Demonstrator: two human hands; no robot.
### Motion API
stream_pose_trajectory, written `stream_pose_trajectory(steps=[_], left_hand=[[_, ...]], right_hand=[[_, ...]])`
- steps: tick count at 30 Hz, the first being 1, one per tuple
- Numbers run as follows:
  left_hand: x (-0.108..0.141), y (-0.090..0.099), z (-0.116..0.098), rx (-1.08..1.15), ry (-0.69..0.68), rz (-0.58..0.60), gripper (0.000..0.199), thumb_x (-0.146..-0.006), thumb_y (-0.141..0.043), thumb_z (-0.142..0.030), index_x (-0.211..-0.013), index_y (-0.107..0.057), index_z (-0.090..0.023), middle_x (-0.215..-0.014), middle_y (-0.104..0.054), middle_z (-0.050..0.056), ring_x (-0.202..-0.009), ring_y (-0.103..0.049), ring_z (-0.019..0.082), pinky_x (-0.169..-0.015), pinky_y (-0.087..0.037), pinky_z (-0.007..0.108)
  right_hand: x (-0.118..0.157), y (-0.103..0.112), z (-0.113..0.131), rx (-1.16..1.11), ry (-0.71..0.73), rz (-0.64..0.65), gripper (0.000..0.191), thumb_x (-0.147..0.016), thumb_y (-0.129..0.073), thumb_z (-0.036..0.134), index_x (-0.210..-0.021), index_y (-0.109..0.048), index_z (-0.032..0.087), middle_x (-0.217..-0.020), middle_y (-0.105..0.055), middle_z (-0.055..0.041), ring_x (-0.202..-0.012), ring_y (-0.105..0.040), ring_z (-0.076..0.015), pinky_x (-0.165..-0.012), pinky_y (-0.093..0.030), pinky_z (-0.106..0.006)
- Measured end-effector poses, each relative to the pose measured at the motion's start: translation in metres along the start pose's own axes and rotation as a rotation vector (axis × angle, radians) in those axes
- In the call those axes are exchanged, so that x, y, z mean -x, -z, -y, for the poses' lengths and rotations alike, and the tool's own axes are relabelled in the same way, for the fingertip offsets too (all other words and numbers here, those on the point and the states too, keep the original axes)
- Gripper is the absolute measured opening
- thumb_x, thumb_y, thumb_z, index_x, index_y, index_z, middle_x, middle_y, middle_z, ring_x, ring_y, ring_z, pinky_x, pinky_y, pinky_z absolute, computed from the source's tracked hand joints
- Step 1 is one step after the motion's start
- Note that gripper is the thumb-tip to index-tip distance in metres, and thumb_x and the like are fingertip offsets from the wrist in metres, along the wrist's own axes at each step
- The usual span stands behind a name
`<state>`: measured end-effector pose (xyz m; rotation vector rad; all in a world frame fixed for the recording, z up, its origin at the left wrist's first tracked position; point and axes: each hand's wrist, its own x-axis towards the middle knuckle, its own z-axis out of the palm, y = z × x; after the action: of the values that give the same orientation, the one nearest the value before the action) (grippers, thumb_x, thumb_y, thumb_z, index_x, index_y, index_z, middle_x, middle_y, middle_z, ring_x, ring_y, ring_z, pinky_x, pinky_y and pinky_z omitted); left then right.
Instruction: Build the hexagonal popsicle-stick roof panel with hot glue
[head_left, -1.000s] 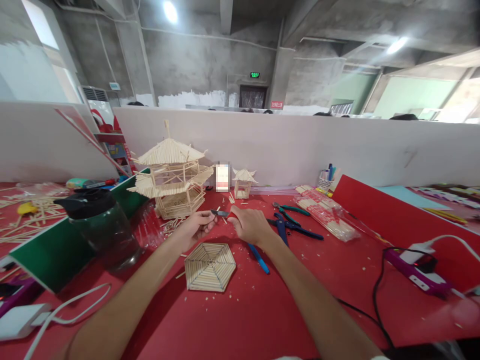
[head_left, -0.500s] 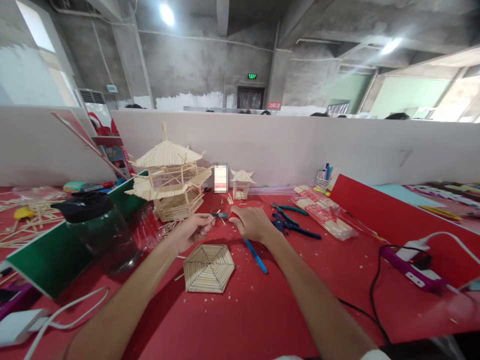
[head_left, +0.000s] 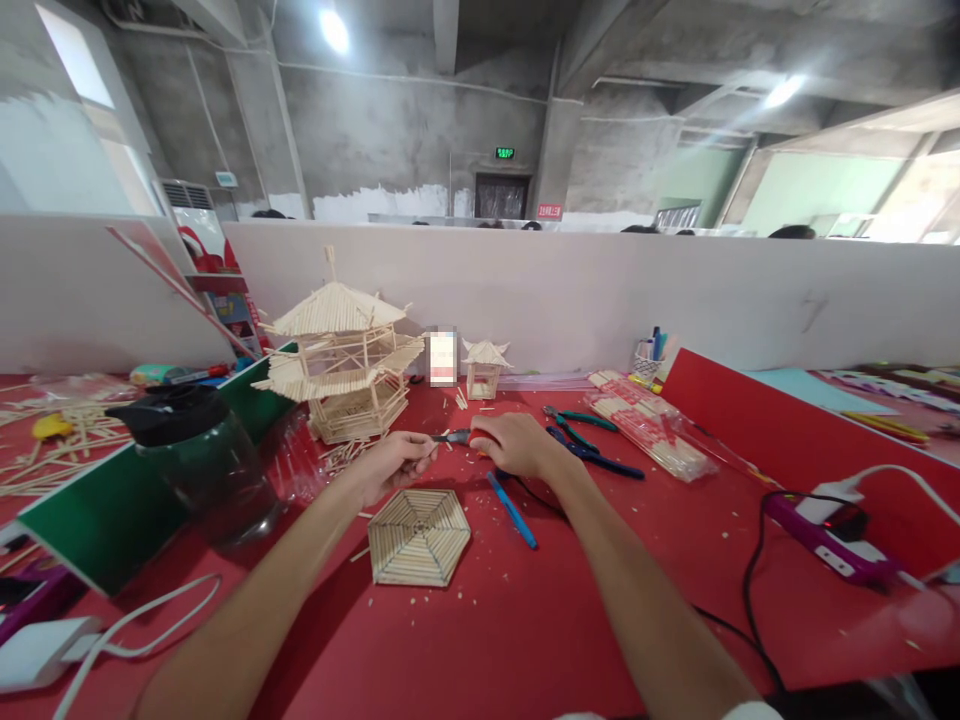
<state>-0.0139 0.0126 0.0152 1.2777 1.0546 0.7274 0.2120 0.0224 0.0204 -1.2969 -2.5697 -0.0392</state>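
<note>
Red-handled tool (head_left: 459, 437) | grey front, darker tip | near level, pointing left | over red tabletop (head_left: 480, 640)

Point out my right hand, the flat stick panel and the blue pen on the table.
Right hand (head_left: 512, 443): head view, its back.
Flat stick panel (head_left: 420, 540): head view, near its centre.
Blue pen (head_left: 513, 511): head view, its barrel.

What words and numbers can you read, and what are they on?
"EXIT", faint: glowing green rectangular sign. Characters above it: too small.
Too small: pale characters, red rectangular wall sign.
Blurred: upright white rectangle.
Blurred: red print, clear plastic stick packet.
Blurred: colourful printed panel, left.
Unclear, perhaps "7": grey mark, long white partition.
</note>
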Motion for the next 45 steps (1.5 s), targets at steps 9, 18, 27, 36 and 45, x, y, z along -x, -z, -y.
stream_pose_trajectory(steps=[9, 18, 27, 36, 45], left_hand=[[0.01, 0.015, -0.004, -0.08, -0.006, -0.042, 0.029, -0.066, -0.073, -0.041, -0.067, -0.061, -0.015, -0.052, -0.054, -0.001, -0.047, -0.041, 0.008, -0.047, -0.027, 0.018], [0.006, 0.002, 0.001, 0.068, -0.052, -0.064, 0.024, -0.064, -0.076, -0.031, -0.067, -0.059, -0.014, -0.058, -0.058, 0.0, -0.05, -0.048, 0.007, -0.05, -0.035, 0.017], [0.006, -0.002, 0.005, 0.072, -0.09, -0.044, 0.03, -0.065, -0.078, -0.036, -0.068, -0.058, -0.014, -0.058, -0.058, -0.001, -0.05, -0.048, 0.007, -0.051, -0.036, 0.018], [0.0, -0.004, 0.006, 0.192, -0.08, -0.061, 0.018, -0.073, -0.068, -0.026, -0.065, -0.057, -0.014, -0.05, -0.047, -0.004, -0.044, -0.038, 0.004, -0.042, -0.027, 0.015], [0.015, 0.014, -0.011, 0.12, -0.089, -0.037, 0.021, -0.074, -0.07, -0.032, -0.069, -0.06, -0.014, -0.051, -0.052, -0.002, -0.042, -0.04, 0.005, -0.041, -0.027, 0.015]], right_hand=[[0.033, 0.017, -0.064, -0.045, -0.375, -0.157, 0.035, -0.099, -0.031, 0.037, -0.107, -0.059, 0.019, -0.095, -0.069, -0.0082, -0.089, -0.061, -0.0217, -0.07, -0.032, -0.027], [0.012, 0.001, 0.011, -0.051, -0.03, -0.064, 0.03, -0.098, -0.039, 0.043, -0.104, -0.055, 0.018, -0.088, -0.068, -0.007, -0.081, -0.061, -0.0201, -0.066, -0.028, -0.027], [0.008, -0.009, 0.018, 0.013, -0.04, -0.026, 0.033, -0.099, -0.034, 0.044, -0.109, -0.053, 0.019, -0.089, -0.069, -0.0074, -0.081, -0.062, -0.0221, -0.063, -0.025, -0.027], [-0.001, -0.01, 0.015, 0.07, -0.103, -0.05, 0.036, -0.098, -0.032, 0.046, -0.11, -0.055, 0.021, -0.094, -0.07, -0.0094, -0.083, -0.063, -0.0237, -0.064, -0.03, -0.028], [0.019, 0.004, -0.049, -0.013, -0.371, -0.196, 0.037, -0.1, -0.03, 0.04, -0.112, -0.057, 0.018, -0.098, -0.069, -0.0101, -0.093, -0.062, -0.023, -0.074, -0.035, -0.028]])
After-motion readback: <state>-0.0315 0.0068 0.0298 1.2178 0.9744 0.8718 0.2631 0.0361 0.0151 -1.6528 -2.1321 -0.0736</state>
